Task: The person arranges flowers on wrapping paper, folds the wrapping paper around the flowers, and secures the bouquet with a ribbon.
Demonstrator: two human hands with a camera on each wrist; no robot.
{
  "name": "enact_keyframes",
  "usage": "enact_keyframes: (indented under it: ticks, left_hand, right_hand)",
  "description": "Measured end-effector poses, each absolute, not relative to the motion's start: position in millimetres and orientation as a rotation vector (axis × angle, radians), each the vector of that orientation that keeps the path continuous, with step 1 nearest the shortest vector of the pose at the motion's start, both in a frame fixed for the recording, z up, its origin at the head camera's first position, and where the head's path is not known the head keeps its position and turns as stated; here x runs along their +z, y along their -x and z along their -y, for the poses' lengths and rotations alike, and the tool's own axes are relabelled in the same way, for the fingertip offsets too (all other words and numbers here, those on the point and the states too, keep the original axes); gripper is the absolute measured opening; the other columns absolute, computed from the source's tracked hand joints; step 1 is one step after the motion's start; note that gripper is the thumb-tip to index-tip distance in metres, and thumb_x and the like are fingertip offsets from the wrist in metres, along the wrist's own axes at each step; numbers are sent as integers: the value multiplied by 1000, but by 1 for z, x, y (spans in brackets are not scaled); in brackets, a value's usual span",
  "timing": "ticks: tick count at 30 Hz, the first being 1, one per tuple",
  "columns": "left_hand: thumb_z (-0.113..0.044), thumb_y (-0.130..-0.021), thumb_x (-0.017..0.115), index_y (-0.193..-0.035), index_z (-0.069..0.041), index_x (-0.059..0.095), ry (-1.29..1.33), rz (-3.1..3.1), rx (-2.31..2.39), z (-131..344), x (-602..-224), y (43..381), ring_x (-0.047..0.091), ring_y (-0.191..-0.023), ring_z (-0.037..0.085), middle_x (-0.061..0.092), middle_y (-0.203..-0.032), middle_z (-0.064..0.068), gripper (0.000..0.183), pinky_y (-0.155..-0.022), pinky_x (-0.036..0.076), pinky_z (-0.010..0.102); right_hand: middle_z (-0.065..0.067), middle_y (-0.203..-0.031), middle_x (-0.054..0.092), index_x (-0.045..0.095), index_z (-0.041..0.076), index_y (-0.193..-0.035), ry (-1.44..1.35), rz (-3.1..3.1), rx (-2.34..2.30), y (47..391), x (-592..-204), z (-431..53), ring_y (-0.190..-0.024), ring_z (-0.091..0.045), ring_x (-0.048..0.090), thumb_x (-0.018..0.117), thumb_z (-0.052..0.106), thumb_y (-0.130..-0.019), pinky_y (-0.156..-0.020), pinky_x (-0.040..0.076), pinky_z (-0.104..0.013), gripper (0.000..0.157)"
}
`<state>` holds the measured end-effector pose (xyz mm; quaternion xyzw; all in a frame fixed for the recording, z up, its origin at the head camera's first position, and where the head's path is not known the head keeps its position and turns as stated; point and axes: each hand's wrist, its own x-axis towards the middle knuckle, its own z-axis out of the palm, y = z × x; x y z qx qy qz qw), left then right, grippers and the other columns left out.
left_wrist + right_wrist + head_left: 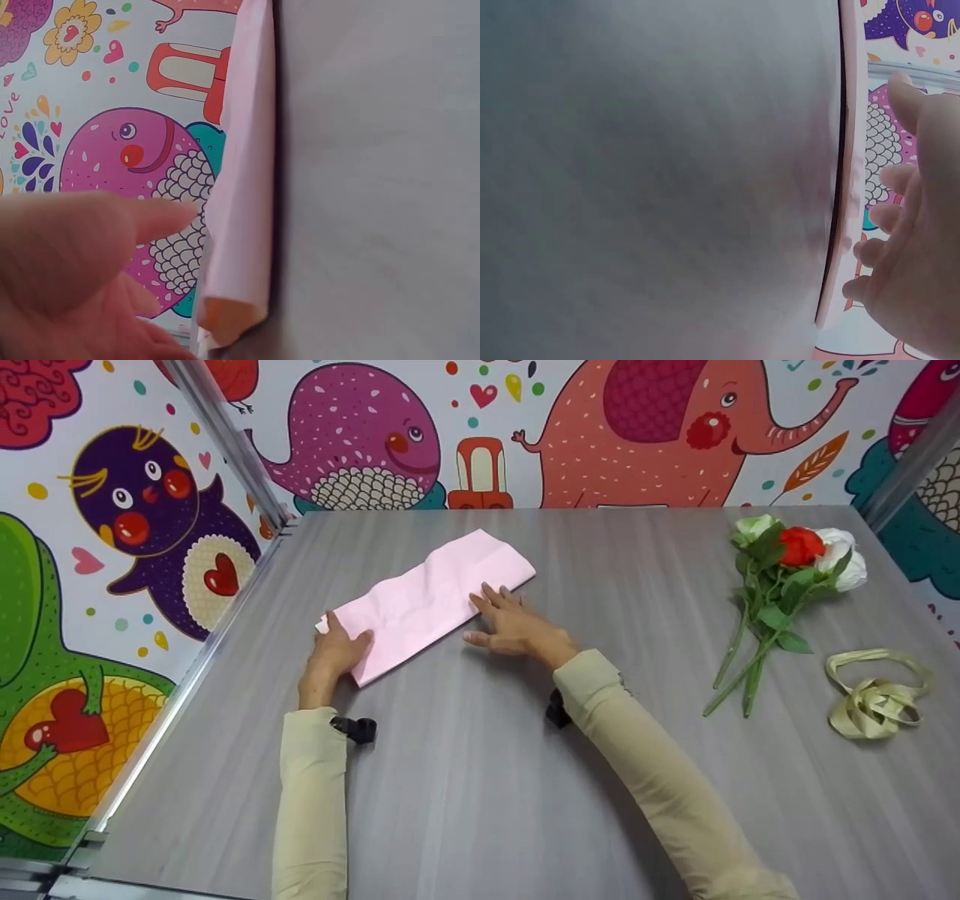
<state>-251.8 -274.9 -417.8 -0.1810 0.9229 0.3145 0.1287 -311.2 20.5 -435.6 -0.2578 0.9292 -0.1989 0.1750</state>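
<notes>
Tabletop (450, 810), grey and streaked, under folded pink paper (431, 600).
The left hand (335, 651) touches the paper's left end, whether gripping I cannot tell; the right hand (517, 630) spreads its fingers at the near edge. Cartoon animals (364, 427) cover the walls (510, 416) beyond, "LOVE" lettering (9, 118) among them.

The counter (465, 802) is surfaced in grey wood grain and edged at the left by a metal rail (187, 682). The white back wall (495, 424) is printed with a purple whale (345, 427), red car (480, 472) and coral elephant (577, 457). Corners are framed by metal posts (229, 442). Soft light is noted.
</notes>
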Motion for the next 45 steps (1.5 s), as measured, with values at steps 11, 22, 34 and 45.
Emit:
enact_keyframes:
  ticks: [11, 22, 34, 45]
  left_hand:
    - [-25, -100, 56, -158, 4, 10, 735, -2762, 1299, 264, -416, 256, 32, -149, 41, 27, -158, 33, 79, -122, 27, 49]
    - [-14, -97, 62, -143, -2, 53, 868, -2817, 1574, 253, -411, 261, 64, -95, 24, 67, -121, 20, 48, -76, 50, 27]
    - [-24, -96, 68, -116, 1, 69, 691, -2848, 1731, 221, -399, 261, 61, -83, 17, 66, -106, 15, 31, -66, 50, 19]
    - [-14, -87, 78, -95, 6, 72, 303, -2814, 2058, 196, -379, 246, 62, -66, 7, 67, -81, 7, 22, -62, 59, 24]
  right_hand:
    - [-5, -171, 3, 16, 22, -162, 691, -2579, -409, 316, -433, -29, -158, -32, -3, 43, 67, -97, -124, -4, -61, 83]
    - [-6, -171, 4, 21, 20, -161, 653, -2569, -443, 320, -427, -48, -158, -32, -5, 48, 61, -98, -123, -5, -62, 80]
    - [-2, -171, 13, 21, 20, -161, 752, -2781, -659, 317, -411, -48, -159, -26, 6, 54, 46, -101, -126, 4, -56, 74]
    - [-5, -166, 28, 29, 15, -159, 1101, -2972, -891, 298, -379, -16, -154, -23, 25, 66, 28, -97, -125, 21, -49, 73]
